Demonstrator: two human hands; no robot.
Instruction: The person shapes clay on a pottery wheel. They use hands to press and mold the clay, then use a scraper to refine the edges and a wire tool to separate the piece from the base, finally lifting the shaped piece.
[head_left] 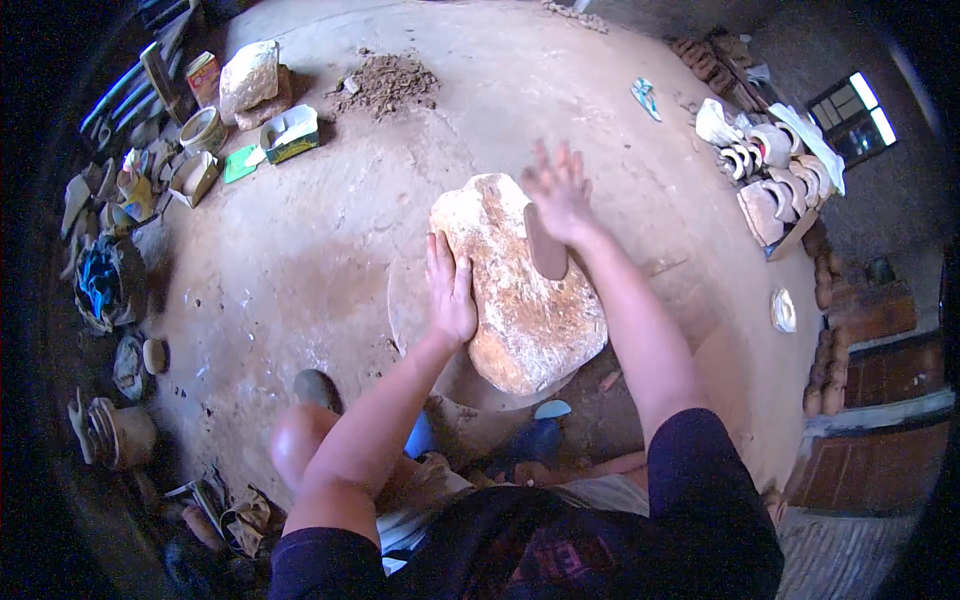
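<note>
Clay (pixel 545 245) lies in a brown strip on a pale stone (pixel 525 325), toward its upper right. The left hand (pixel 453 292) rests on the stone's left edge; apart from it, the right hand (pixel 563 200), blurred with fingers spread, is beside the clay, contact unclear.

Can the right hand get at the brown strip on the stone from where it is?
Probably yes: the right hand is spread open beside the brown strip, and nothing seems to cover the strip's middle. The left hand rests at the left edge of the stone, out of the way.
</note>
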